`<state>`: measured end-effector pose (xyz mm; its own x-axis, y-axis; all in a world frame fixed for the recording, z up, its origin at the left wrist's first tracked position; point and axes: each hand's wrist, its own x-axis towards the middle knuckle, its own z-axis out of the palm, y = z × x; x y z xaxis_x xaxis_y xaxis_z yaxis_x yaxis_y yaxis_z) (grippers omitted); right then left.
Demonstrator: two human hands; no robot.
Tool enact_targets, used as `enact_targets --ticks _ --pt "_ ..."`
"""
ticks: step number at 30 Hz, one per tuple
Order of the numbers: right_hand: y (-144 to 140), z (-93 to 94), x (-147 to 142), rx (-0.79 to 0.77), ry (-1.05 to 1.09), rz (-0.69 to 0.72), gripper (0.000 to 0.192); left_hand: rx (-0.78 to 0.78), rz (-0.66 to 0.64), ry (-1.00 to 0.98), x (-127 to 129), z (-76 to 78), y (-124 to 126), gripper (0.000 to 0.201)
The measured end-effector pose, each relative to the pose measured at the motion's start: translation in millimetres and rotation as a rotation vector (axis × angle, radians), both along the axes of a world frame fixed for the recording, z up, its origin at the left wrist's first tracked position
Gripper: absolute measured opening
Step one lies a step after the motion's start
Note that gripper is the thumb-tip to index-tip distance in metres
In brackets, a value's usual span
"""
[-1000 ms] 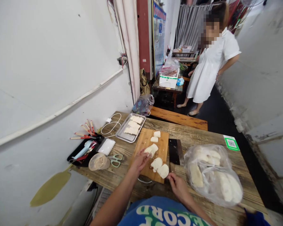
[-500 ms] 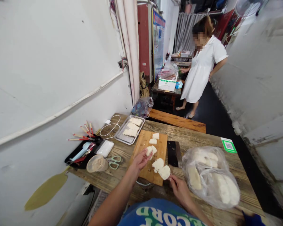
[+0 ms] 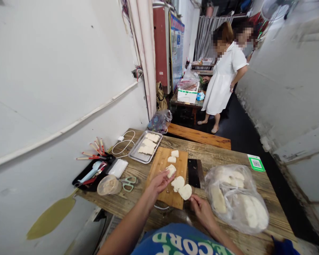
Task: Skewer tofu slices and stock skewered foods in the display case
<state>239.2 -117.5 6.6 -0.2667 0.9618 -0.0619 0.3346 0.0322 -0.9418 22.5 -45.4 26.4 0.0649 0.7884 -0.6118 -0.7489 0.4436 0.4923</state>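
My left hand (image 3: 161, 181) is at the middle of a wooden cutting board (image 3: 162, 191), its fingertips gripping a pale slice of bun (image 3: 171, 171). Two more overlapping slices, a ragged one (image 3: 178, 183) and a rounder one (image 3: 185, 192), line up toward my right hand (image 3: 199, 205). That hand is pinched at the rounder slice's edge; what lies between its fingertips is too small to make out. Farther up the board lie two small white pieces (image 3: 173, 156). Beside the board, a dark, wide-bladed knife (image 3: 194, 173) rests on the table.
Left of the board are a metal tray (image 3: 140, 159) with flat pale pieces, green-handled scissors (image 3: 128, 183), a plastic tub (image 3: 107, 186) and a black holder (image 3: 91, 168). Plastic bags of white buns (image 3: 236, 198) sit at right. A person in white (image 3: 220, 85) stands beyond, another behind.
My left hand has brought its slice against the one behind it, so they now look like one. My right hand has barely moved. A second person has appeared behind the one in white.
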Motion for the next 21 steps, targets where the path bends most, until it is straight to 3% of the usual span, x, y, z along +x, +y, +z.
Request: enact_targets --ticks 5,9,14,18,21 --pt "2.0 -2.0 -1.1 0.003 -0.023 0.002 0.041 -0.015 0.026 0.043 8.9 -2.2 -2.3 0.016" --pt "5.7 -4.4 -3.5 0.010 -0.045 -0.002 0.041 -0.002 -0.042 0.100 9.7 2.4 -2.3 0.014" --pt "13.2 -6.5 -5.7 0.024 -0.009 0.023 0.039 -0.030 -0.104 0.124 0.6 15.4 0.9 0.039" --pt "18.9 -5.5 -6.4 0.011 0.009 0.059 0.038 0.013 -0.130 0.088 -6.6 17.0 0.5 0.034" --pt "23.6 -5.9 -9.3 0.006 0.038 0.054 0.039 0.017 -0.162 0.009 -4.2 11.6 -8.6 0.041"
